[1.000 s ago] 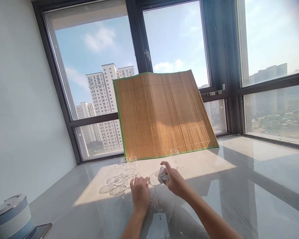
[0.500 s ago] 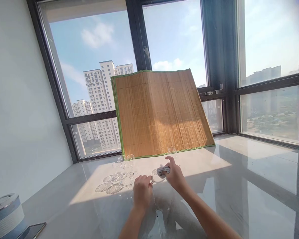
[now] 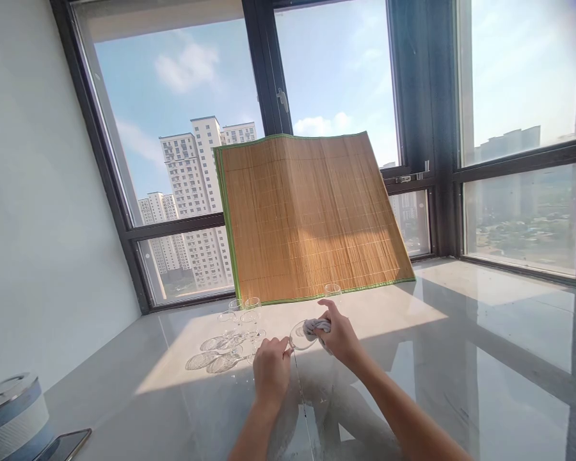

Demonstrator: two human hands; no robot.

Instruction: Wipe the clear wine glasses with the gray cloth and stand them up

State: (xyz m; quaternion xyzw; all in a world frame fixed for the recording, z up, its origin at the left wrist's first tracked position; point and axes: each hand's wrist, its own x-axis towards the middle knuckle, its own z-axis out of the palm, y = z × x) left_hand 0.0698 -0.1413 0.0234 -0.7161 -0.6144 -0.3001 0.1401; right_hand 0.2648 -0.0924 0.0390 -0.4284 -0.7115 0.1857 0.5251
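1 glass [image 3: 297, 339], partly behind cloth [image 3: 315, 328] in right hand [image 3: 342, 336], phone [image 3: 68, 444] cropped

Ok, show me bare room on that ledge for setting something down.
Widest: the polished ledge between the right forearm and right window. Another: between the smartphone and left forearm. Crowded: the clustered stemmed glasses, and the middle, where the left hand holds a clear glass, the right hand a cloth, a lone glass beyond.
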